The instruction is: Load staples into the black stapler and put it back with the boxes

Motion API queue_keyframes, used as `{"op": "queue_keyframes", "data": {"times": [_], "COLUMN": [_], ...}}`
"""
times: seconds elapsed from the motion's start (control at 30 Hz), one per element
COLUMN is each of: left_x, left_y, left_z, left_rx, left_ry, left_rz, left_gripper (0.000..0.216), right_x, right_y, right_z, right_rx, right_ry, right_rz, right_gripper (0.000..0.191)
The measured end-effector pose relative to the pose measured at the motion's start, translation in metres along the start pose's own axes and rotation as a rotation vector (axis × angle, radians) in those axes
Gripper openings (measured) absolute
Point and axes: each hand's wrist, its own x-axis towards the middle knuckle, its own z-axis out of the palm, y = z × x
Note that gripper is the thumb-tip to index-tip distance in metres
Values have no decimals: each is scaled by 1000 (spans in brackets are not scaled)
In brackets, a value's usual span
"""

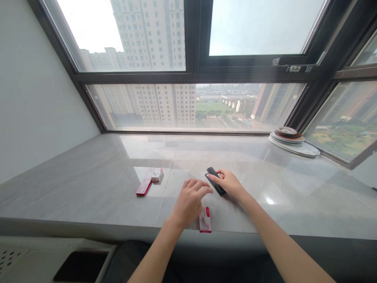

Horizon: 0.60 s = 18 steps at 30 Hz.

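Note:
A black stapler (216, 181) lies aslant on the grey stone sill, its upper arm raised a little from its base. My right hand (231, 182) grips it from the right, thumb across its side. Just left of the stapler, my left hand (191, 198) hovers with bent fingers apart and nothing visible in them. Below that hand, a red-and-white flat box (205, 220) rests near the front edge, its upper left corner partly covered by the hand. Farther left, a small white box with red print (157, 175) sits beside another red-and-white flat box (144, 188).
A stack of round plates (294, 148) stands in the far right corner by the window. The dark window frame (191, 78) borders the sill (88, 177) at the back. Below the front edge at left is a light-coloured bin-like object (32, 261) with a dark opening.

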Motion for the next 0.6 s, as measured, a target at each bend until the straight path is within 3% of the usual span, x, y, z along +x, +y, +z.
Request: {"op": "queue_keyframes", "data": {"times": [0.1, 0.23, 0.3, 0.43, 0.5, 0.6], "left_x": [-9, -23, -25, -22, -21, -24], "left_y": [21, 17, 6, -8, -5, 2], "left_z": [-5, -19, -26, -32, -33, -39], "left_rx": [-126, -186, -111, 151, 211, 83], "left_ry": [-256, -344, -301, -150, -164, -285], "left_rz": [162, 106, 20, -273, -413, -554], "left_gripper": [63, 58, 55, 25, 34, 63], "right_x": [-4, -12, -15, -21, -26, -38], "right_y": [15, 20, 18, 12, 10, 6], "right_z": [-2, -3, -2, 0, 0, 0], "right_rx": [68, 109, 115, 72, 43, 26], "right_ry": [57, 114, 145, 213, 223, 173], "right_rz": [14, 9, 18, 24, 13, -6], "right_gripper": [55, 56, 56, 58, 57, 56]}}
